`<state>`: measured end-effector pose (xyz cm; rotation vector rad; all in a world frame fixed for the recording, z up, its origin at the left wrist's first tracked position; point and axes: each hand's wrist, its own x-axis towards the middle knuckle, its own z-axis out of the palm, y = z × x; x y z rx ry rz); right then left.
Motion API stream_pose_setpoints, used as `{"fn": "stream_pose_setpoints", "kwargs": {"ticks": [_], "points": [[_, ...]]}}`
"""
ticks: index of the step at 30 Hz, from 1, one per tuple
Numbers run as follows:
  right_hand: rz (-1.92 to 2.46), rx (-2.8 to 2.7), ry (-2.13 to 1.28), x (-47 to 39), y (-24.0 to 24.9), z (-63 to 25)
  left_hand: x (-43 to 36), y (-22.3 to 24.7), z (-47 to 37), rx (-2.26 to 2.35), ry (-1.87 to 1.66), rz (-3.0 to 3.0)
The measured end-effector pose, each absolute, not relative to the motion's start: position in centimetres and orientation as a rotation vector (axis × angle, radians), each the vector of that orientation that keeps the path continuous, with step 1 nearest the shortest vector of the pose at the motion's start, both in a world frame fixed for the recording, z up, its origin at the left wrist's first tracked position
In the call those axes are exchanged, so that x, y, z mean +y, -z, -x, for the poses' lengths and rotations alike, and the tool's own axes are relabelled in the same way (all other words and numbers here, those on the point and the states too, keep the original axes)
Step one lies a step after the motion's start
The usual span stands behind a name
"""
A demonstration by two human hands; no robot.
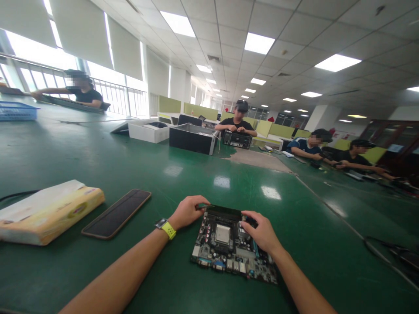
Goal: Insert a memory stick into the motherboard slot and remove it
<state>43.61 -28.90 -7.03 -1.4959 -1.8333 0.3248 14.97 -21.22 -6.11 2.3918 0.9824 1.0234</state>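
A motherboard (240,251) lies on the green table in front of me, its ports towards me and a square silver processor (222,234) near its middle. A dark, narrow strip (225,212), which looks like a memory module, spans the board's far edge. My left hand (188,212) pinches the left end of that strip between thumb and fingers. At the strip's right end are the fingertips of my right hand (262,230), closed around it, with the thumb low over the board. The slot under the strip is too blurred to make out.
Left of my hands lie a phone (117,213) and a yellow tissue pack (54,209). Farther back stand an open computer case (192,138) and a white box (149,131). Several people sit around the table. Cables (393,253) lie at the right.
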Motion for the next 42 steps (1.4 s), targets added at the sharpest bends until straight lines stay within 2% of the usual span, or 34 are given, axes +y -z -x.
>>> {"fn": "stream_pose_setpoints", "kwargs": {"ticks": [42], "points": [[1.494, -1.850, -0.312, -29.03, 6.94, -43.58, -21.37, 5.85, -14.99, 0.915, -1.068, -2.366]]}}
